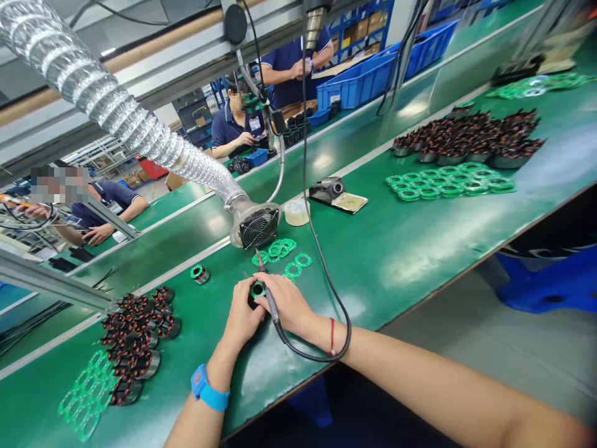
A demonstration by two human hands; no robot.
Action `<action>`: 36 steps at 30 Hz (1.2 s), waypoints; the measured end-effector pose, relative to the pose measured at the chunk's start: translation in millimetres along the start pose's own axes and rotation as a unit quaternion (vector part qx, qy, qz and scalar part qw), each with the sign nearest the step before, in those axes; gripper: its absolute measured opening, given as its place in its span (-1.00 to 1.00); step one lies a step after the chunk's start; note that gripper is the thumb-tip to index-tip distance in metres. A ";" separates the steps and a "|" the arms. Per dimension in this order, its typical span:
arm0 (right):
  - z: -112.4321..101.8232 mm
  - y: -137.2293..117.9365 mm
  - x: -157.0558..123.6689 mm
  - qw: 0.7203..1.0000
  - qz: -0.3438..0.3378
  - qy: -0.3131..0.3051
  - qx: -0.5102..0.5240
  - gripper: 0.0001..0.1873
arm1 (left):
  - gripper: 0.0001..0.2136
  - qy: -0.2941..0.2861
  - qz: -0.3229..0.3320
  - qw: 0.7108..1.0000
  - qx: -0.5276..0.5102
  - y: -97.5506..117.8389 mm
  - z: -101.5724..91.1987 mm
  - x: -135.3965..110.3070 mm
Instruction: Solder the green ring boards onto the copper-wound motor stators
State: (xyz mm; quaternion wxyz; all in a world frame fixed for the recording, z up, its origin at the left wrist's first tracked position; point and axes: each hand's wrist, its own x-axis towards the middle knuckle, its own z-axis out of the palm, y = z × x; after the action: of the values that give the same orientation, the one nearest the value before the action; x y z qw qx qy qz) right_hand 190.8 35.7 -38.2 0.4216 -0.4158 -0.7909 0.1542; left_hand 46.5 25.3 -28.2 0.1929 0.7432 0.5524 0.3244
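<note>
No legible text, labels, brands, numbers or signs

I'm standing in a factory workshop, on what looks like an electronics assembly line. A long green desk [373,249] carries batches of copper-wound cores [466,140] and green ring-shaped circuit boards [431,186]. Over it hangs a silvery extraction hose [121,118], and a soldering iron [273,305] is in use below. Across the way, co-workers [221,134] in matching navy shirts work near blue bins [359,84], with blue racks [387,25] of cardboard boxes [358,31] behind.
</note>
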 end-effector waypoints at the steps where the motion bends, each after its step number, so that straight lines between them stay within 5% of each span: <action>1: 0.2 0.0 -0.4 1.000 -0.001 0.001 -0.002 -0.56 | -0.60 0.000 0.000 1.000 0.000 1.0 -0.9 1.1; 11: 3.7 5.1 0.1 1.000 -0.019 -0.007 -0.014 -0.58 | -0.51 0.022 -0.059 0.997 -0.033 -3.2 2.2 -7.0; 18: 3.4 6.4 0.0 1.000 -0.014 -0.006 -0.021 -0.60 | -0.71 0.050 -0.124 0.989 0.067 14.0 1.2 -20.7; 22: 4.0 6.1 -0.9 1.000 -0.012 -0.007 -0.020 -0.62 | -0.51 0.047 -0.202 0.976 -0.070 16.4 7.5 -20.6; 26: 4.4 5.8 -1.3 1.000 -0.008 -0.002 -0.013 -0.63 | -0.38 0.026 -0.248 0.925 -0.288 16.2 5.8 -16.1; 29: 4.3 6.8 -1.5 1.000 -0.004 0.001 0.001 -0.62 | -0.40 0.003 -0.254 0.903 -0.348 14.7 0.2 -12.7; 36: 1.7 9.3 -1.8 0.999 0.015 -0.022 0.020 -0.57 | -0.51 0.053 -0.244 0.957 -0.152 13.0 3.8 -18.7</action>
State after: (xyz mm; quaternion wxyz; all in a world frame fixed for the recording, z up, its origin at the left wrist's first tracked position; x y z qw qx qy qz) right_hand 194.9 40.2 -45.7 0.4100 -0.4161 -0.7902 0.1851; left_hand 54.8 3.7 -27.5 0.3470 0.5300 0.6704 0.3862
